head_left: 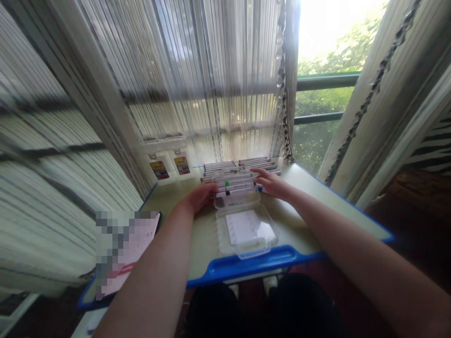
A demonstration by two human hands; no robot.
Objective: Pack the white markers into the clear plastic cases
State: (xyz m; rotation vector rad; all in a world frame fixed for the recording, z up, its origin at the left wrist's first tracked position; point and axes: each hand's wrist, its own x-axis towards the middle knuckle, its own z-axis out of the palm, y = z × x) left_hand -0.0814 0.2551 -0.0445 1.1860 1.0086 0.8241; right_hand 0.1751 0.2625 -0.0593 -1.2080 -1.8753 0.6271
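A clear plastic box (237, 202) stands open on the table, with several white markers (239, 186) lying across it. At its left side is my left hand (205, 193), closed on the box wall near the marker ends; some fingers are hidden. My right hand (270, 183) is at the box's right end, fingers stretched toward the markers and nothing clearly gripped. Toward me lies the box's clear lid (221, 234), with a white paper insert (243, 226) on it. Behind the box, more markers (220, 166) lie in rows.
The table (296, 225) has a blue edge and a blue front tray (252, 263). Two clear cases with yellow labels (160, 170) stand at the back left. A tablet-like device (130, 256), partly blurred out, lies at the left edge. String curtains (211, 70) hang behind.
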